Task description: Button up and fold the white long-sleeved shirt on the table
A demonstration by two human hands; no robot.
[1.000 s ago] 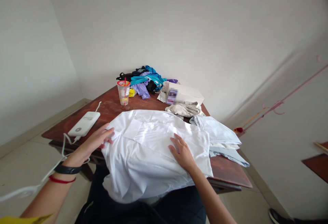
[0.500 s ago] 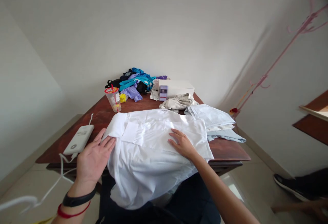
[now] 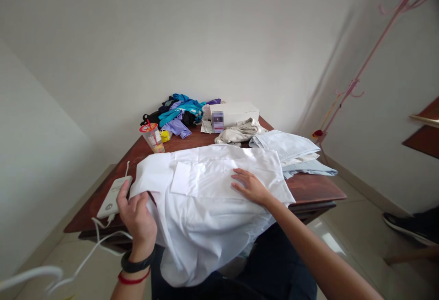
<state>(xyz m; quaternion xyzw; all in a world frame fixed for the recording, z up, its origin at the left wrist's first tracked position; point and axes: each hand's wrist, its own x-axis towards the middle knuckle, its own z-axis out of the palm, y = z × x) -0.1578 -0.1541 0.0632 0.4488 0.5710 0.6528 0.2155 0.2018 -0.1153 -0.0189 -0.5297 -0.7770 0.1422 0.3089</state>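
Observation:
A white shirt (image 3: 209,213) lies partly folded across the front of the table, its lower part hanging over the edge onto my lap. What looks like a sleeve with its cuff (image 3: 180,179) runs across the top. At the shirt's left edge is my left hand (image 3: 139,217), its thumb standing apart and its other fingers curled, the tips hidden beneath the fabric. My right hand (image 3: 249,185) rests flat on the right half of the shirt, fingers spread. Just left of my left thumb lies a white power bank (image 3: 115,195) with a cable plugged in.
On the wooden table (image 3: 315,190), folded clothes (image 3: 288,149) are stacked at the right. A crumpled pale garment (image 3: 240,131), a white box (image 3: 236,112) and a clothes heap (image 3: 181,112) lie behind. A plastic cup (image 3: 152,137) with a straw stands back left. A pink coat rack (image 3: 363,66) leans rightward.
My left hand has turned from palm-up to curled at the shirt's left edge, and the flap there lies flatter and wider. My right hand stays flat on the shirt. The view has shifted slightly.

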